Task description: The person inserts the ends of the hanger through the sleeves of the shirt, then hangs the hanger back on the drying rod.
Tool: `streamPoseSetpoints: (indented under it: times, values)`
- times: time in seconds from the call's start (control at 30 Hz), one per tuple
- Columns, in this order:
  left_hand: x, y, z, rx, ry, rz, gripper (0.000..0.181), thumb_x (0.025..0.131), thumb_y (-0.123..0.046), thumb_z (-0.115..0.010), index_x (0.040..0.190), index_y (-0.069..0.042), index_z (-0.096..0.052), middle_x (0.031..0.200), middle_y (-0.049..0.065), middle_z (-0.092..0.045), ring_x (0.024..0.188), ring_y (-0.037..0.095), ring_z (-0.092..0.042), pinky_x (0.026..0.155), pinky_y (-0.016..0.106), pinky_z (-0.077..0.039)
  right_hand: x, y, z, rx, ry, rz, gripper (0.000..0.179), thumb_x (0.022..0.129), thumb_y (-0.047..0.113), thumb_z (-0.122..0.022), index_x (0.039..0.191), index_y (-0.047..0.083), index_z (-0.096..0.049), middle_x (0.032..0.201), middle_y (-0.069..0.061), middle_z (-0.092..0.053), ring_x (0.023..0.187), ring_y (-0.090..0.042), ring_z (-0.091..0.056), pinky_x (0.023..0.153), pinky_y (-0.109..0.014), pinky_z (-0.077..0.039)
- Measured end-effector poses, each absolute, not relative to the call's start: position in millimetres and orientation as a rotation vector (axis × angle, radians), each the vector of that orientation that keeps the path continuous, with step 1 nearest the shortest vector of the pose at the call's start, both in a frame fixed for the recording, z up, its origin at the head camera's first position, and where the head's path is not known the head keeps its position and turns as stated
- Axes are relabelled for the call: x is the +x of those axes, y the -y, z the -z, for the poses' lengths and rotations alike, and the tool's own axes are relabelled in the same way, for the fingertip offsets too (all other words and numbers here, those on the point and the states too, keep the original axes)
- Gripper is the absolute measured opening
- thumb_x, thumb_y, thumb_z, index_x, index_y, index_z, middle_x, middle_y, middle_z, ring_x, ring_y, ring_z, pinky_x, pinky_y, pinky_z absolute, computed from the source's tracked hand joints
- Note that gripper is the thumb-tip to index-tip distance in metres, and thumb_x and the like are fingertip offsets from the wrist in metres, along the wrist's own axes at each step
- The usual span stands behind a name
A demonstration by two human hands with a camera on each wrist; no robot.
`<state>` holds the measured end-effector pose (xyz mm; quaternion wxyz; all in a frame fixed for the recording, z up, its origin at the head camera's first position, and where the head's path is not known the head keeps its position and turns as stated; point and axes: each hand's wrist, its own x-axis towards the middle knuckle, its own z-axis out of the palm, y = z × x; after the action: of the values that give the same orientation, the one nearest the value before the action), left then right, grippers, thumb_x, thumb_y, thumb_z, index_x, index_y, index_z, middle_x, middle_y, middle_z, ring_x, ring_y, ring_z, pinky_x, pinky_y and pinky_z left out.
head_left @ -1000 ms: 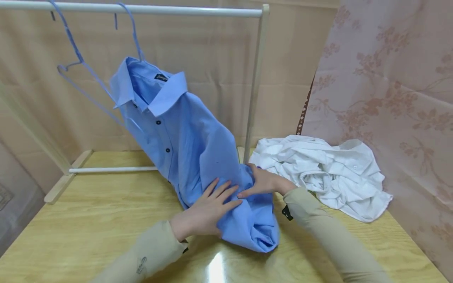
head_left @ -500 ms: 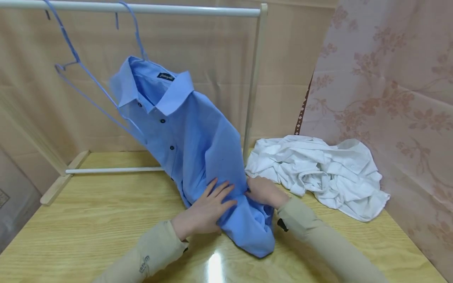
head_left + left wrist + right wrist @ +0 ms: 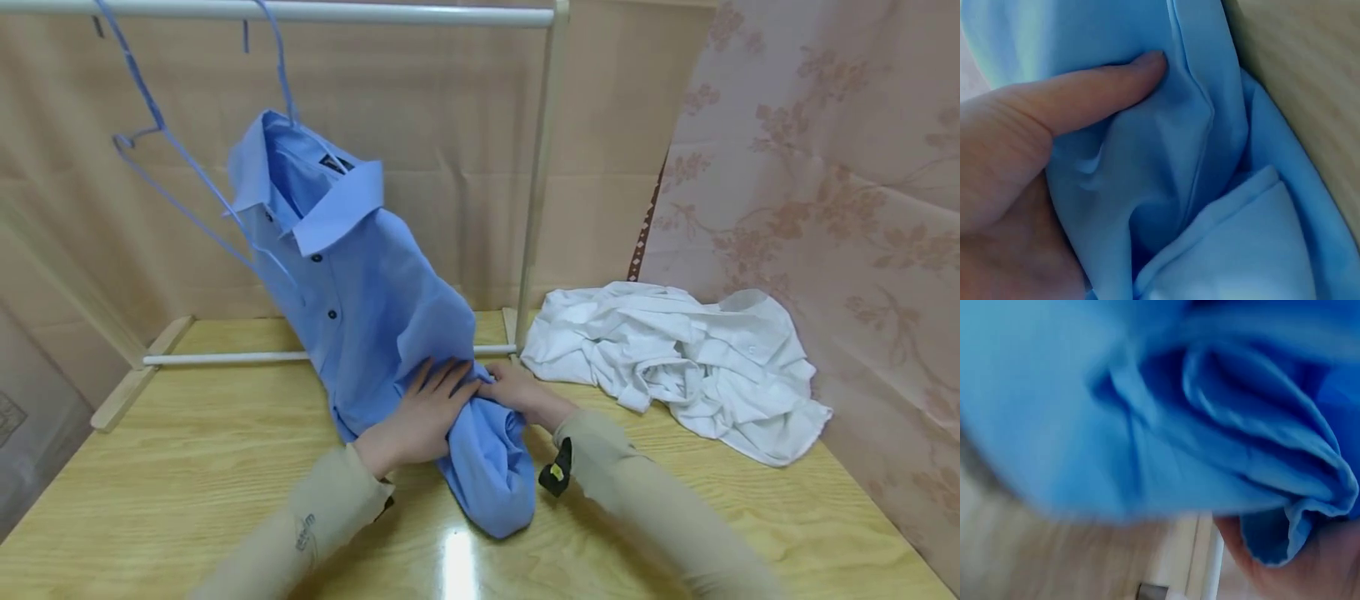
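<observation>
A light blue button-up shirt [image 3: 352,275] hangs slanted from a blue wire hanger [image 3: 282,67], its dark buttons and collar facing forward. Its lower part is gathered between both hands, and a folded end droops close over the table. My left hand [image 3: 420,421] holds the gathered cloth from the left, fingers across the top; its thumb [image 3: 1110,90] presses on the fabric in the left wrist view. From the right, my right hand [image 3: 521,392] grips bunched fabric, its fingertips partly hidden by the folds. Layered cloth edges [image 3: 1272,425] fill the right wrist view.
A bare second blue hanger [image 3: 142,83] hangs on the left of the rack's white top bar [image 3: 420,15]. The rack's wooden post [image 3: 536,183] stands behind the hands. A crumpled white garment [image 3: 675,358] lies at the right on the wooden table [image 3: 187,483].
The right hand has gone from loosely spread fingers to gripping the cloth. Both hands have shifted left and slightly up with the shirt's lower part, and the collar has swung left.
</observation>
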<state>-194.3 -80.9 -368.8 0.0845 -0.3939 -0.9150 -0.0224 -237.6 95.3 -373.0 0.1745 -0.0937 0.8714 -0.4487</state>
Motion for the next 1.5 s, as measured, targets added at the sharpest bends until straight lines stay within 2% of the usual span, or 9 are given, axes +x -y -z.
streamPoseSetpoints:
  times: [0.2, 0.4, 0.6, 0.83, 1.0, 1.13, 1.3, 1.4, 1.5]
  values:
    - [-227.5, 84.7, 368.2, -0.999, 2.896, 0.277, 0.069, 0.08, -0.027, -0.064, 0.138, -0.003, -0.034, 0.145, 0.02, -0.026, 0.132, 0.039, -0.022, 0.104, 0.058, -0.016, -264.2, -86.2, 367.7, -0.104, -2.318, 1.539, 0.045, 0.089, 0.018, -0.054, 0.13, 0.002, -0.043, 0.129, -0.015, -0.047, 0.109, -0.024, -0.049, 0.09, -0.032, -0.04]
    - [-257.7, 85.4, 363.7, -0.769, 3.049, 0.321, 0.072, 0.083, -0.029, -0.059, 0.143, -0.008, -0.025, 0.149, 0.017, -0.016, 0.137, 0.035, -0.011, 0.106, 0.056, -0.017, -281.3, -86.8, 358.4, -0.066, -2.259, 1.709, 0.052, 0.089, 0.026, -0.054, 0.134, 0.006, -0.039, 0.136, -0.013, -0.04, 0.119, -0.027, -0.042, 0.099, -0.037, -0.034]
    - [-264.1, 76.2, 366.1, -0.742, 3.117, 0.206, 0.062, 0.087, -0.03, -0.055, 0.141, -0.01, -0.031, 0.147, 0.015, -0.022, 0.136, 0.034, -0.015, 0.107, 0.054, -0.014, -277.3, -105.1, 355.2, -0.141, -2.336, 1.638, 0.054, 0.091, 0.03, -0.052, 0.137, 0.008, -0.035, 0.14, -0.013, -0.036, 0.128, -0.029, -0.035, 0.105, -0.045, -0.027]
    - [-259.1, 71.1, 375.0, -0.803, 3.137, 0.117, 0.057, 0.088, -0.011, -0.052, 0.141, -0.006, -0.03, 0.148, 0.018, -0.017, 0.136, 0.036, -0.013, 0.108, 0.054, -0.008, -263.8, -141.6, 351.8, -0.357, -2.56, 1.558, 0.047, 0.093, 0.017, -0.05, 0.132, -0.005, -0.037, 0.127, -0.026, -0.048, 0.117, -0.036, -0.046, 0.098, -0.042, -0.038]
    - [-243.5, 64.7, 366.9, -0.866, 3.161, 0.08, 0.051, 0.091, -0.002, -0.042, 0.14, -0.005, -0.03, 0.147, 0.022, -0.014, 0.136, 0.039, -0.009, 0.108, 0.055, -0.008, -255.5, -172.1, 349.4, -0.271, -2.904, 1.369, 0.039, 0.092, 0.015, -0.05, 0.127, -0.002, -0.043, 0.12, -0.023, -0.055, 0.107, -0.036, -0.054, 0.09, -0.043, -0.043]
    - [-231.0, 56.7, 356.3, -0.832, 3.129, 0.136, 0.046, 0.09, -0.005, -0.044, 0.136, -0.004, -0.038, 0.141, 0.019, -0.031, 0.132, 0.037, -0.024, 0.107, 0.054, -0.014, -251.3, -192.6, 344.9, -0.167, -3.165, 1.128, 0.038, 0.091, 0.017, -0.048, 0.126, 0.001, -0.045, 0.118, -0.02, -0.056, 0.103, -0.034, -0.057, 0.087, -0.045, -0.044]
    - [-222.1, 46.0, 346.3, -0.743, 3.025, 0.313, 0.031, 0.09, -0.008, -0.044, 0.118, -0.004, -0.055, 0.11, 0.013, -0.059, 0.101, 0.031, -0.055, 0.09, 0.046, -0.041, -253.8, -218.2, 344.9, -0.04, -3.382, 0.782, 0.044, 0.089, 0.024, -0.052, 0.125, 0.0, -0.046, 0.119, -0.023, -0.05, 0.105, -0.039, -0.051, 0.083, -0.051, -0.041]
    - [-217.3, 40.0, 343.0, -0.715, 2.93, 0.434, 0.027, 0.089, -0.009, -0.046, 0.113, -0.002, -0.059, 0.104, 0.013, -0.061, 0.094, 0.03, -0.059, 0.083, 0.044, -0.045, -257.1, -235.2, 349.0, 0.064, -3.427, 0.642, 0.061, 0.084, 0.035, -0.059, 0.13, -0.002, -0.04, 0.128, -0.029, -0.04, 0.116, -0.045, -0.038, 0.09, -0.058, -0.032]
    - [-212.1, 33.2, 341.8, -0.711, 2.863, 0.525, 0.032, 0.091, -0.013, -0.047, 0.119, -0.001, -0.056, 0.115, 0.014, -0.058, 0.105, 0.03, -0.056, 0.092, 0.044, -0.041, -259.2, -251.3, 354.9, 0.213, -3.366, 0.607, 0.087, 0.078, 0.045, -0.065, 0.14, -0.001, -0.024, 0.14, -0.033, -0.019, 0.129, -0.05, -0.015, 0.097, -0.067, -0.015]
